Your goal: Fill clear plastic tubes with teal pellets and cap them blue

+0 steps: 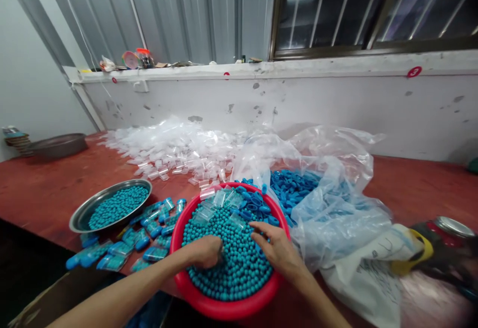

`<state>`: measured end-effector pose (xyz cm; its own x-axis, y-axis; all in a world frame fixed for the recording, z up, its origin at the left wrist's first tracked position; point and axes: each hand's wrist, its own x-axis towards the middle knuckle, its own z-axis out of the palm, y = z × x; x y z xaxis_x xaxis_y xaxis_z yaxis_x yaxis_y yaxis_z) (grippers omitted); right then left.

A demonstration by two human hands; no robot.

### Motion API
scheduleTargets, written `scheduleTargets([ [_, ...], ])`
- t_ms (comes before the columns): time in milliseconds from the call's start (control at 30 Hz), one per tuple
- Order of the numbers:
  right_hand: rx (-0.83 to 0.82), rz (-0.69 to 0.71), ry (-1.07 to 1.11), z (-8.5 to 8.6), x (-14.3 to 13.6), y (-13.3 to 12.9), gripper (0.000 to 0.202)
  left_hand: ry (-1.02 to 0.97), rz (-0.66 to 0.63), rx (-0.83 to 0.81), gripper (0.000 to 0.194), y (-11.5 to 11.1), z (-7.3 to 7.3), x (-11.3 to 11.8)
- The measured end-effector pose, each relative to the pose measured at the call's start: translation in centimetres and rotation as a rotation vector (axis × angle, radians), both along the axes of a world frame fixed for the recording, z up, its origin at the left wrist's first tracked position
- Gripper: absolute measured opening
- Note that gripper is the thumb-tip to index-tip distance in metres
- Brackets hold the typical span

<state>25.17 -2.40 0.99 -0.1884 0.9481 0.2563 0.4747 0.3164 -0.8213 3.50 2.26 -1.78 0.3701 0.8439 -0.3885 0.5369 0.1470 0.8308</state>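
Observation:
A red basin [228, 313] full of teal beads [239, 268] sits at the table's front edge. My left hand [207, 252] is closed low over the beads at the basin's left; whatever its fingers hold is hidden. On the right side, my right hand [276, 248] hovers at the beads, thumb and fingers apart with nothing visible between them. Several clear plastic containers [204, 214] lie on the beads toward the back, beside a cluster of blue caps [256, 203].
Left of the basin are filled, blue-capped containers [121, 251] and a metal bowl [79, 224] of teal beads. A heap of clear containers [179, 144] lies behind. At right, a plastic bag [328, 218] surrounds more blue caps [295, 186]; a metal-lidded jar [453, 227] stands beyond.

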Motion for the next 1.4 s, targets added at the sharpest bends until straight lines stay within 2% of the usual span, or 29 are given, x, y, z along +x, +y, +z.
scheduleTargets([
  [133,-0.082,-0.09,0.029,-0.3,2.6,0.1,0.031,-0.036,-0.12,-0.293,0.026,2.2,-1.7,3.5],
  [267,-0.116,-0.137,0.006,-1.0,2.7,-0.2,0.031,-0.237,-0.136,-0.454,0.036,2.1,-1.5,4.8],
  [400,-0.105,-0.158,-0.133,-0.7,2.3,0.0,0.032,-0.472,-0.113,-0.511,0.046,1.4,-0.1,3.8],
  [533,-0.08,-0.199,-0.517,0.4,1.3,0.5,0.033,-0.608,-0.053,-0.502,0.038,1.1,1.1,1.9],
  [667,-0.028,-0.052,-0.925,0.9,0.0,0.8,0.037,-0.682,0.004,-0.447,0.028,0.4,1.5,0.1],
  [767,0.022,0.051,-1.146,0.2,-0.5,0.8,0.033,-0.753,-0.014,-0.456,0.033,-0.2,1.7,-1.1],
  [833,0.044,0.077,-1.226,-0.5,-0.5,0.9,0.029,-0.726,-0.034,-0.478,0.037,-0.5,1.5,-1.5],
  [933,0.06,0.103,-1.3,-1.3,-0.5,1.2,0.026,-0.459,-0.019,-0.409,0.032,-0.5,0.7,-1.4],
  [1033,0.086,0.084,-1.312,-1.6,-0.7,1.3,0.023,-0.269,0.002,-0.345,0.022,0.0,-0.7,0.0],
  [1200,0.08,0.019,-1.308,-1.9,-1.2,1.0,0.023,-0.274,-0.03,-0.36,0.024,1.4,-2.3,4.0],
  [1300,0.056,0.024,-1.309,-1.8,-1.3,0.9,0.023,-0.304,-0.063,-0.41,0.023,2.1,-2.0,5.4],
  [1400,0.064,-0.001,-1.296,-1.1,-1.4,0.8,0.02,-0.385,-0.102,-0.455,0.022,2.4,-1.0,5.0],
])
